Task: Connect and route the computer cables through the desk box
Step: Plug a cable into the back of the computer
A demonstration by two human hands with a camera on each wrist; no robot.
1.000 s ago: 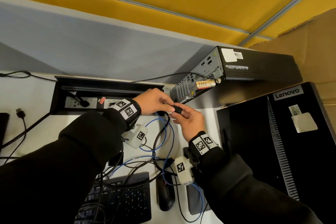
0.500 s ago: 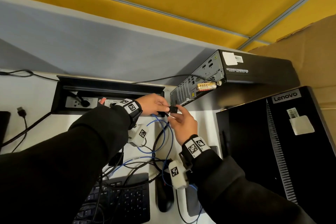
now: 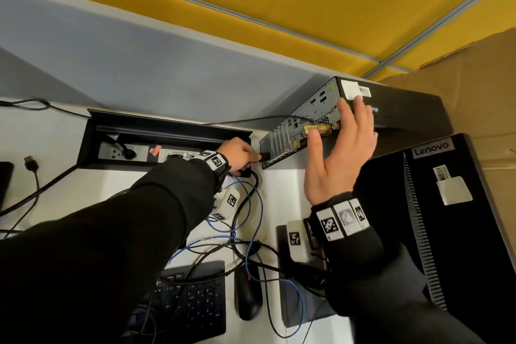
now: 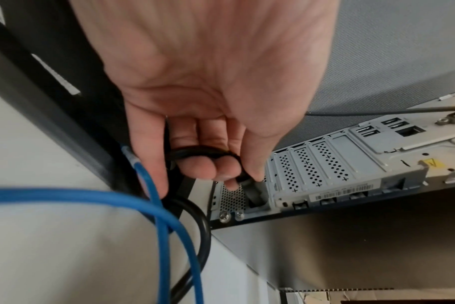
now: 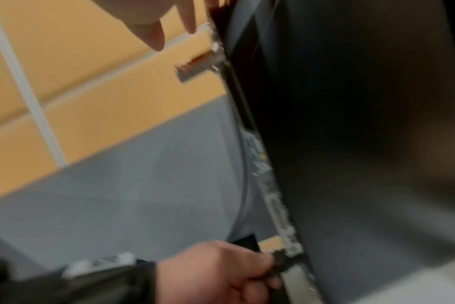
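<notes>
A black desktop computer (image 3: 396, 109) lies on the white desk with its grey rear panel (image 4: 351, 164) facing left. My left hand (image 3: 240, 155) pinches a black power plug (image 4: 255, 193) that sits in the socket at the panel's lower left corner; its black cable (image 4: 203, 230) loops down across the desk. My right hand (image 3: 343, 145), fingers straight, reaches up over the computer's top rear edge with its fingertips (image 3: 357, 100) on the casing. The black desk box (image 3: 156, 139) with sockets stands open just left of the computer. The right wrist view is blurred.
A blue network cable (image 3: 257, 204) and several black cables lie tangled between my arms. A keyboard (image 3: 192, 301) and mouse (image 3: 247, 296) sit near the front edge. A black Lenovo monitor back (image 3: 446, 218) lies at right. A grey partition (image 3: 167, 64) backs the desk.
My right hand let go of the plug and rose onto the computer's top rear edge. My left hand carried the plug right to the power socket on the rear panel.
</notes>
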